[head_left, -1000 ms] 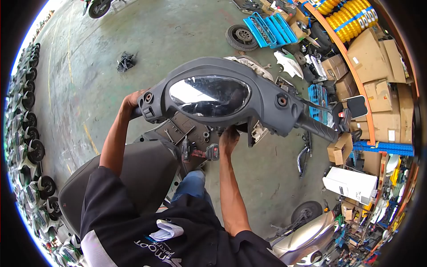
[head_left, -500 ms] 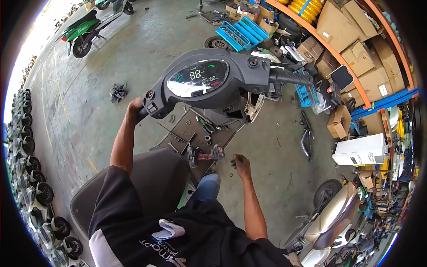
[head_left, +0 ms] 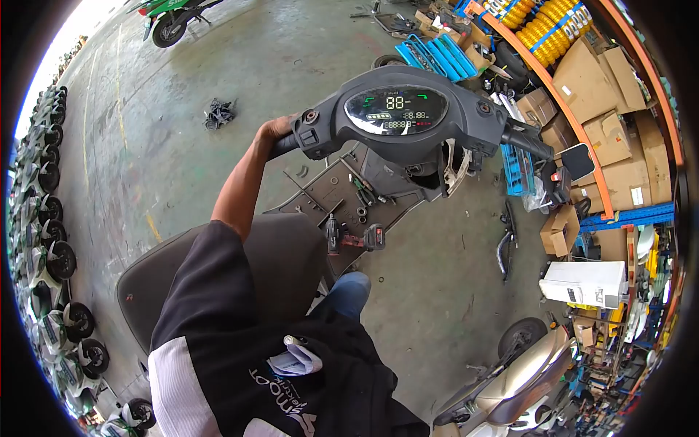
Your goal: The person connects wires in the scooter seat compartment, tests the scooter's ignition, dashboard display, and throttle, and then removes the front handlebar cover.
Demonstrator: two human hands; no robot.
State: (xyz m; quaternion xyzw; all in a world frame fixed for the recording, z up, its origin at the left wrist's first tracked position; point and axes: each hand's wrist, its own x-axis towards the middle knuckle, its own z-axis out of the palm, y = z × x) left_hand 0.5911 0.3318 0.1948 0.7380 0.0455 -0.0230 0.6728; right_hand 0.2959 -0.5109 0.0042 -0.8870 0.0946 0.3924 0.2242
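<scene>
My left hand (head_left: 278, 129) is wrapped round the left handlebar grip (head_left: 282, 148) of a scooter, its fingers partly hidden. Between the bars, the lit dashboard (head_left: 397, 111) shows digits and green arrows in a dark grey handlebar cover (head_left: 331, 116). The right handlebar grip (head_left: 530, 143) has no hand on it, and my right hand is out of view. On the footboard (head_left: 306, 193) below lie a red and black cordless power tool (head_left: 355, 239), pliers-like hand tools (head_left: 362, 191) and several loose metal rings. Part of the front, under the handlebar, lacks its cover.
The brown seat (head_left: 233, 269) is beside my left arm. Blue toolboxes (head_left: 437, 57), cardboard boxes (head_left: 561, 229) and an orange-framed rack (head_left: 546, 80) line the right. A second scooter (head_left: 524, 371) stands at lower right. Scooters (head_left: 54, 255) are rowed along the left.
My right hand has left the view at the bottom. The view has shifted, so the handlebar appears further right and higher. My left hand stays on its grip.
</scene>
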